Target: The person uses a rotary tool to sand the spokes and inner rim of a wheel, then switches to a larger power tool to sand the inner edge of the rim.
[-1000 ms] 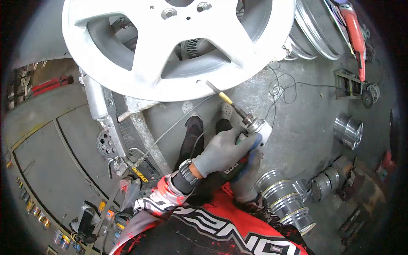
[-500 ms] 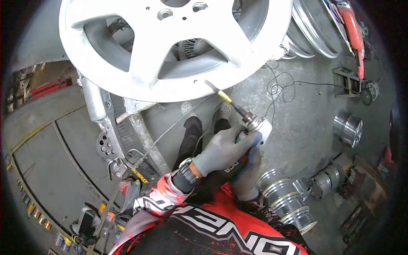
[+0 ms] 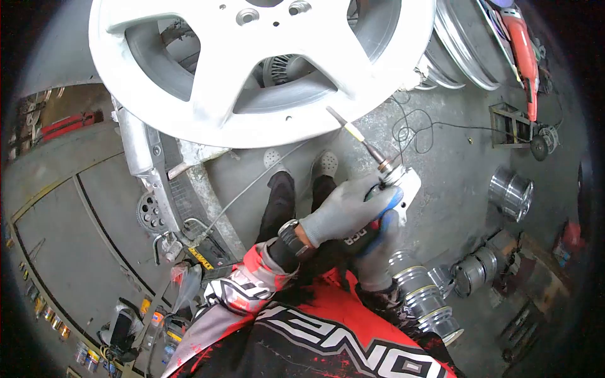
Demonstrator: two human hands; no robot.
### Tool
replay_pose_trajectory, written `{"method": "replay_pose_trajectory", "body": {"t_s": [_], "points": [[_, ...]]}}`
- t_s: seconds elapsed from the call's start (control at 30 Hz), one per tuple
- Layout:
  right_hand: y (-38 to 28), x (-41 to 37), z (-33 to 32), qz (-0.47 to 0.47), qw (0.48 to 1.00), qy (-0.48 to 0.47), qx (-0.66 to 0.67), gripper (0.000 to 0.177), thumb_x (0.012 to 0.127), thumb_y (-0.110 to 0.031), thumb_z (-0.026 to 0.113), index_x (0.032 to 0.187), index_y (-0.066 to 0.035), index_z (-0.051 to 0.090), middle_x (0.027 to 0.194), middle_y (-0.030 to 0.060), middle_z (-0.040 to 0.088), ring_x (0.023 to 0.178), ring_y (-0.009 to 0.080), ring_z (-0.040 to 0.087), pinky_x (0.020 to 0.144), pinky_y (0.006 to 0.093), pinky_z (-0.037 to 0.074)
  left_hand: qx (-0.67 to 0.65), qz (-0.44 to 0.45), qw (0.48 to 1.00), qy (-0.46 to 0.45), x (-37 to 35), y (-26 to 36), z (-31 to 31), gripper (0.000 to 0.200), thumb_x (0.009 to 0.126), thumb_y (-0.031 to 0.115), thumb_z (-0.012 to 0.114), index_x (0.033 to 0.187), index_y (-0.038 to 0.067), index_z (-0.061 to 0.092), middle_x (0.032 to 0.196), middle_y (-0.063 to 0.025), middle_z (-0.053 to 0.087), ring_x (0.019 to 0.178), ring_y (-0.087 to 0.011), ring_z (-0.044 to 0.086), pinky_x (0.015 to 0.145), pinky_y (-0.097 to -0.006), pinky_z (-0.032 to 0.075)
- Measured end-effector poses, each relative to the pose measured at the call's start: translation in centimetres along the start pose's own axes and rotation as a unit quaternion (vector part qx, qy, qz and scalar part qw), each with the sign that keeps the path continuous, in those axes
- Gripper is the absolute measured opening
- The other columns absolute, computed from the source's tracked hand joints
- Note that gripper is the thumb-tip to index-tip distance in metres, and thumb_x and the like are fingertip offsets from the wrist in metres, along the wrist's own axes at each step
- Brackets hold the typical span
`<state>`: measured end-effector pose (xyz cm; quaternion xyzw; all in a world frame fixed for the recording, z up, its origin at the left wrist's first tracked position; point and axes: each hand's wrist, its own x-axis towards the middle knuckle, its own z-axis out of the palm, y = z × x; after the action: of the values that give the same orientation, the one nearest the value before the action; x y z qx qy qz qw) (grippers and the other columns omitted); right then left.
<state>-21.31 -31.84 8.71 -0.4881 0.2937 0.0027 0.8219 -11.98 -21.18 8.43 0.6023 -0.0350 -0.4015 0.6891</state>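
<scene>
My left hand (image 3: pixel 346 209), in a grey glove with blue fingertips, is wrapped round the head end of a power tool (image 3: pixel 408 188). Close beside it, my right hand (image 3: pixel 380 252) grips the tool's dark body from the other side, its fingers partly hidden. A thin spindle with a pale yellow band (image 3: pixel 354 131) sticks out of the tool toward the upper left. Its tip lies in front of the lower right rim of a large white alloy wheel (image 3: pixel 265 129); whether it touches cannot be told.
A red power tool (image 3: pixel 524 60) hangs at the upper right. Metal cylinders (image 3: pixel 421 286) lie at the lower right, with another (image 3: pixel 510 192) farther out. A loose cable (image 3: pixel 432 126) runs over the floor. A metal stand (image 3: pixel 140 148) is at the left, near bottles and bags (image 3: pixel 189 286).
Both hands and the tool have shifted slightly to the right, and the spindle tip has moved right and up along the wheel rim. The view has also shifted slightly.
</scene>
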Motion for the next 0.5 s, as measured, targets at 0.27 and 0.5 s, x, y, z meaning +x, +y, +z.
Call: {"method": "replay_pose_trajectory", "body": {"t_s": [0.27,0.5], "points": [[1.4,-1.7,1.9,0.030,0.999,0.010,-0.034,0.049,0.104,-0.034,0.058,0.139,0.000,0.054,0.126,0.0096,0.062,0.114,0.0199,0.063,0.097,0.0365,0.053,0.331,0.244,0.908,0.081,-4.0,-4.2,-1.2,0.028,0.098,0.013,0.061,0.124,0.003,0.058,0.113,-0.0240,0.062,0.087,-0.0393,0.068,0.072,-0.0431,0.057],[0.6,-0.1,-0.9,0.033,0.999,-0.023,-0.024,0.054,0.109,-0.045,0.044,0.144,-0.004,0.050,0.134,0.0093,0.059,0.122,0.0203,0.059,0.101,0.0387,0.049,0.040,0.016,0.997,0.056,-0.7,-1.5,0.4,0.030,0.100,0.018,0.060,0.124,-0.001,0.059,0.111,-0.0239,0.065,0.089,-0.0387,0.068,0.078,-0.0414,0.056]]}}
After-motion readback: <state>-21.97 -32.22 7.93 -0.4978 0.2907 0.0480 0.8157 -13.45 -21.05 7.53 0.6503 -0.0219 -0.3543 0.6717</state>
